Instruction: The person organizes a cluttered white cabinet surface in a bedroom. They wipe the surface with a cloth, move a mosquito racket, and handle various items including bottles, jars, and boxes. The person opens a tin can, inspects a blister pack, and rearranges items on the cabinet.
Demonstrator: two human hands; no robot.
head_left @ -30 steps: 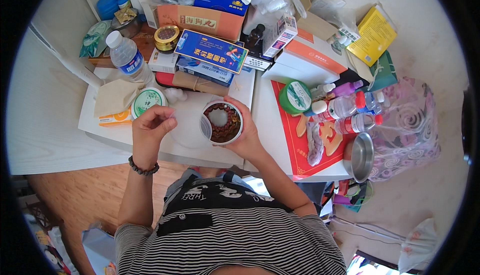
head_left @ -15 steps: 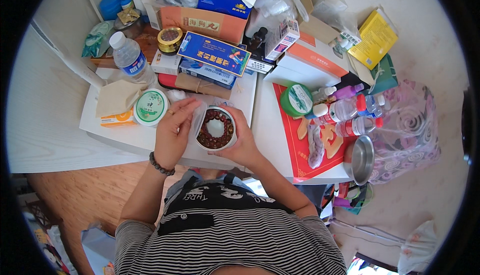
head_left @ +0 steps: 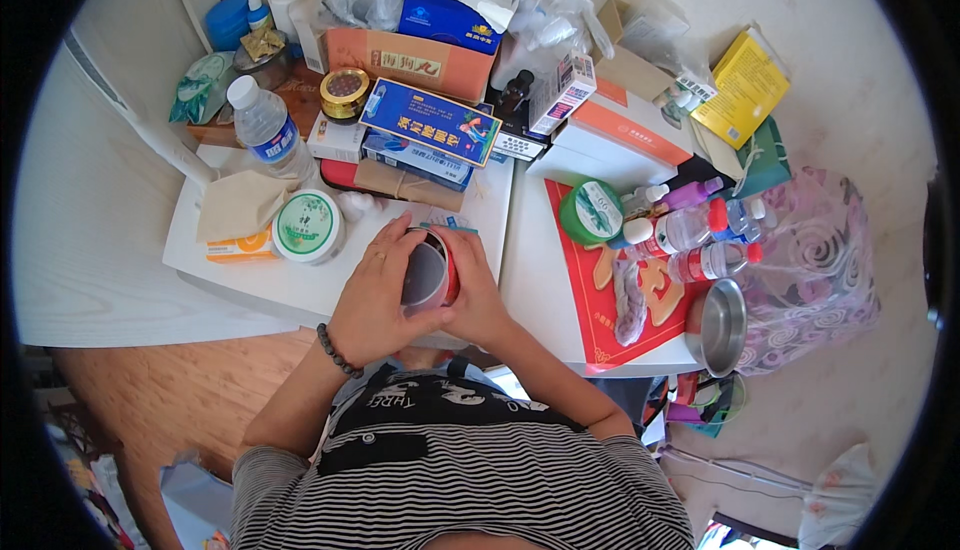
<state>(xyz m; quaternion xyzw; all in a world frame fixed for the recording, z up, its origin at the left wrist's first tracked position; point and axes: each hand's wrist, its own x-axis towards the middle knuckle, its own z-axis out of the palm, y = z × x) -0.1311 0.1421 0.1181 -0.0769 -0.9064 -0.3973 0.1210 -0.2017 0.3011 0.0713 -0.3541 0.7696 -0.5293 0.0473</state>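
Between my hands, in front of my body, is a round red-sided can (head_left: pixel 453 272). My right hand (head_left: pixel 480 295) is wrapped round its right side. My left hand (head_left: pixel 372 295), with a dark bead bracelet at its wrist, grips a translucent plastic lid (head_left: pixel 426 272) over the can's mouth. The can is tilted so the lid faces up and to the left. Whether the lid sits fully on the rim I cannot tell, as fingers cover the edges. The contents are hidden now. Left of my hands stands a white tub with a green-printed lid (head_left: pixel 308 225).
Behind lie stacked boxes, including a blue box (head_left: pixel 430 122), and a gold-lidded jar (head_left: pixel 344 94). A water bottle (head_left: pixel 268 130) stands at the left. On the right are a red mat (head_left: pixel 600 325), a green jar (head_left: pixel 592 212), several plastic bottles and a metal bowl (head_left: pixel 717 325) near the edge.
My left hand has brought the lid over the can's mouth, covering the dark red beads seen inside before. The can has tilted, and both hands have closed in around it.
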